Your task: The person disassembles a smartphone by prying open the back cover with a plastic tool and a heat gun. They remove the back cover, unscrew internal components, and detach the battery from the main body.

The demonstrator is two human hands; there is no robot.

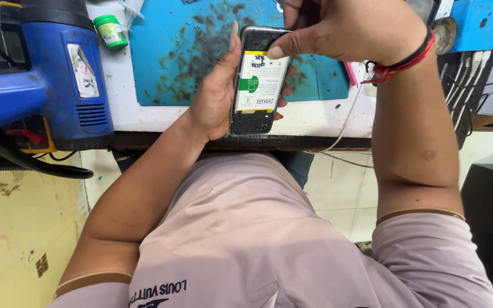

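1. We see the left hand (215, 94) with its fingers wrapped around an opened black smartphone with a white and yellow battery (256, 82), held above the edge of the stained blue work mat (172, 51).
2. The right hand (349, 28) is curled, and its thumb (286, 47) presses the upper part of the battery.
3. A blue heat gun (58, 68) lies well apart, on the left.

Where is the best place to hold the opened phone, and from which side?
Grip the opened phone by its long edges, from beneath, as the left hand does. Its exposed battery faces up under the right hand, so the slim frame is probably the safest hold.
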